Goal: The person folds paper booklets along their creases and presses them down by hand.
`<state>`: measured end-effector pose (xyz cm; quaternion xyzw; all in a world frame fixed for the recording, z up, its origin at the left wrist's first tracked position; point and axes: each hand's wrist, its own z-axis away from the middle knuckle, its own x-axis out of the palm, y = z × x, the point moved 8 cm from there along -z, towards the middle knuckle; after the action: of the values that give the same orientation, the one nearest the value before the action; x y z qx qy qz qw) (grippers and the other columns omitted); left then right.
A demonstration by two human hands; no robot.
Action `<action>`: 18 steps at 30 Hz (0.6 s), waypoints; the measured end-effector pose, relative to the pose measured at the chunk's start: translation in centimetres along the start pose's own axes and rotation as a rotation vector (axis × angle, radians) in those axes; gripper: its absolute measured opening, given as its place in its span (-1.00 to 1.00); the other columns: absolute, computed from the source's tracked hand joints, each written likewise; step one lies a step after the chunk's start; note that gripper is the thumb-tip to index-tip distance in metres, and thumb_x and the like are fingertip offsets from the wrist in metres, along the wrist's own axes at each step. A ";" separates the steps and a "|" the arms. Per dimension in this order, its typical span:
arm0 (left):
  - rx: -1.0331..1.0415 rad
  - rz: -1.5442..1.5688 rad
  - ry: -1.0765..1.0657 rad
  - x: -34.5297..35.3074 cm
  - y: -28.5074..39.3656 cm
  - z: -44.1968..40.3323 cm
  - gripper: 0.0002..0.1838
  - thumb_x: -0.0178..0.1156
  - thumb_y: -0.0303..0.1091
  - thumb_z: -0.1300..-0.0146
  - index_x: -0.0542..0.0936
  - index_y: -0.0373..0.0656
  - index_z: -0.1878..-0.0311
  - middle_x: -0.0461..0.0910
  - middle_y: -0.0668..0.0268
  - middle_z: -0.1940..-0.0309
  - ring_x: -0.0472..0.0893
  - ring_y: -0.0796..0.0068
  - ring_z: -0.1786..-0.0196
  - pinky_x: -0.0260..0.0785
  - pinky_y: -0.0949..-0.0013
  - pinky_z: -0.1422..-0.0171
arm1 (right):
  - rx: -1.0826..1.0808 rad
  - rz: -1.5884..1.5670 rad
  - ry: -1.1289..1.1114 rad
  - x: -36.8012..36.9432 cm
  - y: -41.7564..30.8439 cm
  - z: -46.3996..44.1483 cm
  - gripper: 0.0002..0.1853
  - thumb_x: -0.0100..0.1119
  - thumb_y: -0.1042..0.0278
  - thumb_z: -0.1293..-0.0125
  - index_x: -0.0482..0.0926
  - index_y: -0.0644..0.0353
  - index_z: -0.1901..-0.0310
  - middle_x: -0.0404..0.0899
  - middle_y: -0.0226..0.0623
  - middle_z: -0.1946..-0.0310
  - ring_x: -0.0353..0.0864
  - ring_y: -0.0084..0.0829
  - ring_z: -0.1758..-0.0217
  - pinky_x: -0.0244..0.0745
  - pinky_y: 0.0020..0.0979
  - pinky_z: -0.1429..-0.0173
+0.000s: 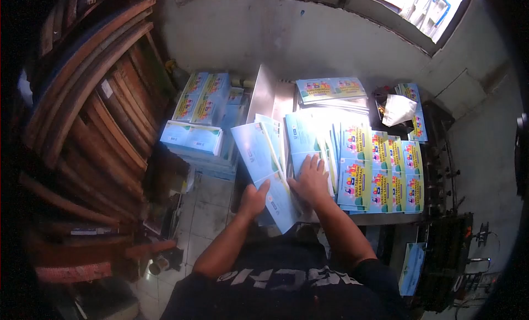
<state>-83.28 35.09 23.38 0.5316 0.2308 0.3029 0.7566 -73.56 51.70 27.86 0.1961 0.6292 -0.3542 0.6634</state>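
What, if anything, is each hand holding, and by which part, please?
The left hand holds blue printed paper by its left edge; the right hand rests on neighbouring blue paper, its grip unclear.

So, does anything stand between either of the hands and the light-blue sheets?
Nothing visible does: the left hand already holds the tilted light-blue sheets by their left edge, and the right hand rests directly on the light-blue sheets beside them.
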 end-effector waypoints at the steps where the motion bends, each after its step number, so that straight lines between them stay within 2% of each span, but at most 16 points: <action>1: 0.030 0.030 0.009 -0.1 0.3 0.0 -0.60 0.09 -0.13 -0.37 0.65 -0.35 0.10 0.70 0.15 0.31 0.67 0.39 0.19 0.45 0.29 0.05 | -0.003 -0.012 0.015 0.4 0.4 -0.4 -0.18 0.20 0.10 -0.18 0.15 0.50 -0.34 0.09 0.26 -0.39 0.09 0.22 -0.44 0.25 0.05 -0.36; 2: 0.058 0.059 0.019 -0.2 0.4 0.1 -0.60 0.10 -0.13 -0.37 0.65 -0.35 0.12 0.70 0.16 0.32 0.67 0.40 0.20 0.45 0.29 0.06 | -0.006 -0.007 0.016 1.1 0.8 -0.8 -0.18 0.20 0.10 -0.18 0.15 0.50 -0.34 0.09 0.26 -0.39 0.09 0.22 -0.44 0.25 0.05 -0.36; 4: 0.048 0.057 0.005 -0.1 -0.3 -0.3 -0.59 0.10 -0.12 -0.37 0.65 -0.35 0.13 0.70 0.16 0.33 0.67 0.40 0.22 0.45 0.29 0.07 | -0.050 0.027 0.148 0.3 0.6 -1.1 -0.30 0.09 0.26 -0.24 0.17 0.49 -0.33 0.34 0.34 -0.20 0.37 0.25 -0.25 0.43 0.01 -0.19; 5: 0.035 0.052 -0.009 -0.1 -0.6 -0.4 -0.59 0.10 -0.12 -0.37 0.65 -0.35 0.14 0.70 0.16 0.34 0.67 0.40 0.23 0.46 0.29 0.07 | -0.052 0.031 0.151 -0.4 0.5 -1.1 -0.30 0.09 0.26 -0.24 0.17 0.49 -0.33 0.34 0.34 -0.20 0.37 0.25 -0.25 0.43 0.01 -0.19; 7: 0.033 0.010 -0.010 -0.2 -0.2 0.0 -0.58 0.10 -0.11 -0.37 0.65 -0.36 0.14 0.70 0.15 0.35 0.67 0.40 0.24 0.46 0.29 0.08 | -0.057 -0.210 0.129 -2.6 0.4 -1.1 -0.40 -0.05 0.45 -0.24 0.17 0.51 -0.31 0.56 0.34 0.15 0.57 0.28 0.09 0.49 0.04 0.01; 8: 0.028 -0.035 -0.012 -0.1 0.1 0.2 -0.57 0.09 -0.09 -0.38 0.65 -0.36 0.14 0.70 0.15 0.35 0.67 0.40 0.25 0.46 0.29 0.08 | -0.086 -0.193 0.198 -4.4 0.2 -0.8 -0.41 -0.16 0.58 -0.21 0.15 0.52 -0.31 0.58 0.29 0.39 0.59 0.28 0.31 0.47 0.12 0.14; 9: 0.028 -0.030 -0.010 0.0 0.0 -0.1 -0.57 0.09 -0.09 -0.38 0.65 -0.36 0.14 0.70 0.15 0.35 0.67 0.40 0.25 0.46 0.29 0.08 | -0.085 -0.163 0.222 -5.6 0.6 -1.0 -0.41 -0.16 0.59 -0.22 0.12 0.50 -0.33 0.58 0.29 0.40 0.60 0.26 0.35 0.50 0.08 0.23; 12: 0.051 0.016 -0.059 0.5 0.0 -0.4 -0.54 0.08 -0.07 -0.38 0.65 -0.38 0.16 0.69 0.15 0.34 0.67 0.41 0.22 0.45 0.28 0.08 | -0.060 -0.132 0.240 -8.3 0.1 -0.4 -0.38 -0.13 0.53 -0.27 0.06 0.46 -0.37 0.58 0.29 0.40 0.60 0.26 0.35 0.51 0.06 0.25; 14: 0.046 0.036 -0.021 0.6 1.2 0.2 -0.49 0.08 0.00 -0.38 0.66 -0.38 0.18 0.68 0.16 0.34 0.64 0.45 0.23 0.44 0.28 0.11 | -0.110 -0.199 0.209 -9.3 -2.3 1.2 -0.38 -0.09 0.54 -0.24 0.08 0.51 -0.34 0.59 0.28 0.23 0.66 0.12 0.28 0.57 0.00 0.20; 15: 0.038 0.031 -0.029 0.5 0.6 0.2 -0.49 0.08 0.00 -0.38 0.66 -0.38 0.18 0.68 0.16 0.34 0.64 0.45 0.23 0.44 0.28 0.11 | -0.099 -0.201 0.204 -9.6 -3.2 2.7 -0.38 -0.09 0.54 -0.24 0.08 0.51 -0.34 0.59 0.28 0.23 0.66 0.12 0.28 0.57 0.00 0.20; 17: -0.122 0.030 -0.052 0.4 -1.0 -1.0 -0.46 0.08 0.07 -0.36 0.66 -0.35 0.20 0.66 0.20 0.37 0.60 0.48 0.26 0.42 0.30 0.16 | -0.108 -0.271 -0.138 -7.5 -5.8 4.5 -0.37 -0.08 0.49 -0.27 0.07 0.43 -0.37 0.59 0.29 0.31 0.64 0.19 0.27 0.52 0.06 0.18; 18: -0.080 0.186 -0.106 0.9 -0.6 -0.9 -0.54 0.10 0.03 -0.39 0.66 -0.26 0.14 0.63 0.32 0.34 0.54 0.53 0.27 0.39 0.37 0.11 | -0.206 -0.304 -0.229 -6.0 -7.7 5.2 -0.39 -0.06 0.44 -0.29 0.10 0.37 -0.37 0.59 0.29 0.33 0.64 0.21 0.27 0.50 0.10 0.16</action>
<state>-83.12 36.14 22.47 0.5356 0.1277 0.3520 0.7569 -75.21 44.16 35.84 -0.0112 0.6049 -0.4040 0.6861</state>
